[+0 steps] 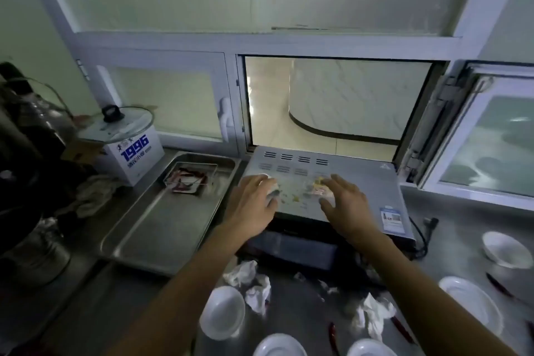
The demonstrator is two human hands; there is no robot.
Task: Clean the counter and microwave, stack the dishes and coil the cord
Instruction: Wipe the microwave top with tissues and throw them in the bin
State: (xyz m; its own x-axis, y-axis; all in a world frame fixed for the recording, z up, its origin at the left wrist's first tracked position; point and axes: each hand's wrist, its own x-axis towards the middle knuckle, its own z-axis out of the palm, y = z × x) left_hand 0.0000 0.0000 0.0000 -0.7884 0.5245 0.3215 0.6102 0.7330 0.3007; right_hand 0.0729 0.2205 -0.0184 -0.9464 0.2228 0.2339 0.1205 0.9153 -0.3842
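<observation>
The silver microwave [358,182] stands on the steel counter [450,220], its top littered with yellowish crumbs [294,193]. My left hand [251,205] rests on the top's left part, fingers curled over a crumpled tissue [273,189]. My right hand [346,205] lies flat, fingers spread, over a pinkish scrap [319,189]. White bowls [222,312] [505,248] and a plate [469,302] sit scattered on the counter. The black cord [423,240] trails loose at the microwave's right side.
Crumpled tissues [250,276] [372,315] and red chillies [332,332] litter the counter in front. A steel tray [161,228] with wrappers lies to the left, beside a white box [135,159] under a glass lid. An open window [332,101] is behind the microwave.
</observation>
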